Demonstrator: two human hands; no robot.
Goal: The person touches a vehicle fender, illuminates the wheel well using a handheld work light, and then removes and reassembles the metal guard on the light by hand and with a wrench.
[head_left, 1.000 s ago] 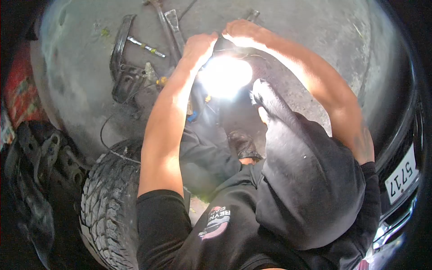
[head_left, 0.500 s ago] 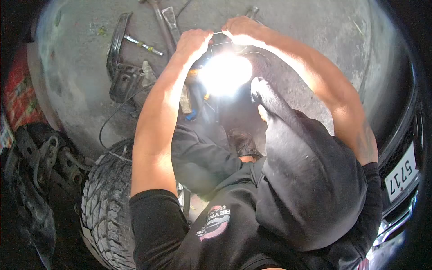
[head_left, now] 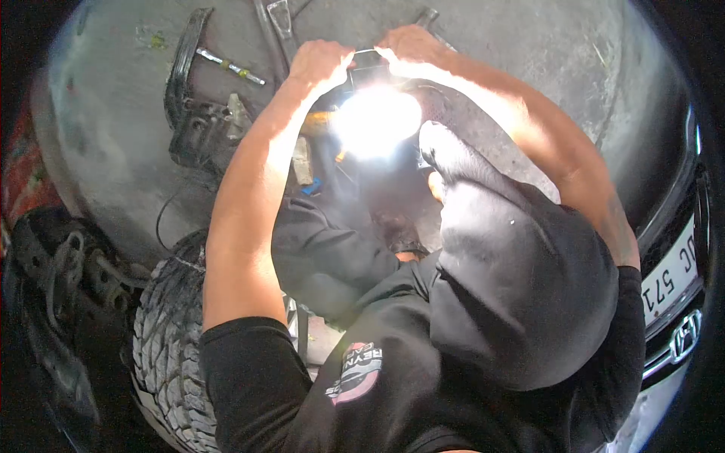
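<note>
Both arms reach out ahead. My left hand (head_left: pixel 321 64) and my right hand (head_left: pixel 414 50) are closed, pinching opposite ends of a thin, dark, bright-edged piece (head_left: pixel 365 60). Its kind cannot be made out. Just below it a round white glare (head_left: pixel 377 121) washes out everything around its source. A yellow-orange part (head_left: pixel 321 122) shows at the glare's left side. My raised knee, in a dark trouser leg (head_left: pixel 521 279), lies below the right forearm.
To the left stands a knobbly tire (head_left: pixel 174 340). A curved metal part (head_left: pixel 181 72), a ratchet-like tool (head_left: pixel 230 66) and a metal bar (head_left: pixel 276 34) lie on the concrete floor (head_left: pixel 521 45). At right is a vehicle's front with a license plate (head_left: pixel 671 275).
The view has shifted slightly, with the floor items now further left and more of the vehicle's front visible. Both hands keep their grip on the thin piece at about the same spot.
</note>
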